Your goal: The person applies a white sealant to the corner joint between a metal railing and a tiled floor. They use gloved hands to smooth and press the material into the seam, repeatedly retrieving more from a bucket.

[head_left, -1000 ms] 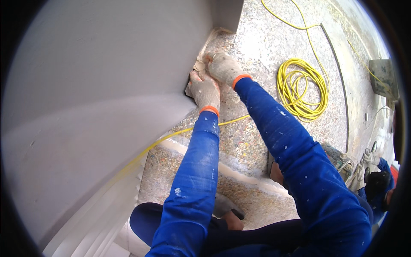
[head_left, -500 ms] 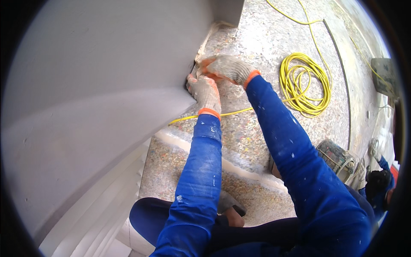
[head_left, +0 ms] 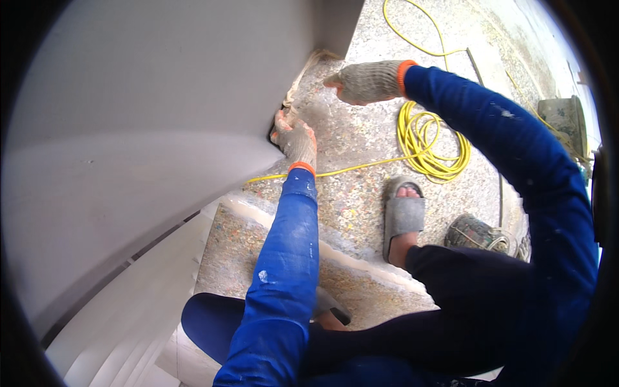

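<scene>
My left hand (head_left: pixel 298 140), in a knitted grey glove with an orange cuff, is closed at the foot of the grey wall (head_left: pixel 161 97). Its curled fingers lie against a dark gap there, and what they hold is hidden. A pale, crumpled strip (head_left: pixel 299 84) runs along the wall's base from beside these fingers toward the far corner. My right hand (head_left: pixel 371 82), gloved alike, hovers over the speckled floor to the right of the strip. Its fingers are folded in and point toward the wall; anything inside them cannot be made out.
A coiled yellow hose or cable (head_left: pixel 435 145) lies right of my hands, one length running beneath my left wrist. Two stained buckets stand to the right, a near one (head_left: pixel 474 231) and a far one (head_left: pixel 564 122). My sandalled foot (head_left: pixel 405 213) is on the floor. White panels (head_left: pixel 129 309) lie lower left.
My right hand has left the wall's base and moved right, away from my left hand, which stays there. My sandalled right foot now shows, and the view has shifted a little.
</scene>
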### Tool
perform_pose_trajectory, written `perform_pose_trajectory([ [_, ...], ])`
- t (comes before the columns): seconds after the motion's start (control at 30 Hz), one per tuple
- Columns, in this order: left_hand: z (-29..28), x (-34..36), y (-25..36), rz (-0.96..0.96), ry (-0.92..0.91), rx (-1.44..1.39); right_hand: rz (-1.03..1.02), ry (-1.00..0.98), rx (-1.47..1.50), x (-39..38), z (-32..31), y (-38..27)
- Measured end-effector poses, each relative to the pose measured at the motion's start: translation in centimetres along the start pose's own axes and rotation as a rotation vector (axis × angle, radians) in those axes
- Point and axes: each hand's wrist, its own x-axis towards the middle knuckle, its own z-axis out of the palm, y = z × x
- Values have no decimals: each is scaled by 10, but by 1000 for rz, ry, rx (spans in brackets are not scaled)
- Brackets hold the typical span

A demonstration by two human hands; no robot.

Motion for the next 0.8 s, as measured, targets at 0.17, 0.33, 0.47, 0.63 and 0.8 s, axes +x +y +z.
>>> perform_pose_trajectory([
  [0.17, 5, -25, 11, 519, 33, 889, -289, 182, -289, 1, 10, -2],
  [0.33, 22, -49, 40, 336, -17, 1133, -172, 347, -310, 78, 67, -28],
  [0.47, 18, -37, 33, -7, -541, 1821, 44, 167, -395, 99, 75, -76],
  [0.63, -13, -42, 3, 333, -321, 1327, 162, 29, -283, 87, 67, -90],
  [0.8, -2, -56, 4, 192, -21, 1065, 29, 261, -157, 85, 79, -71],
])
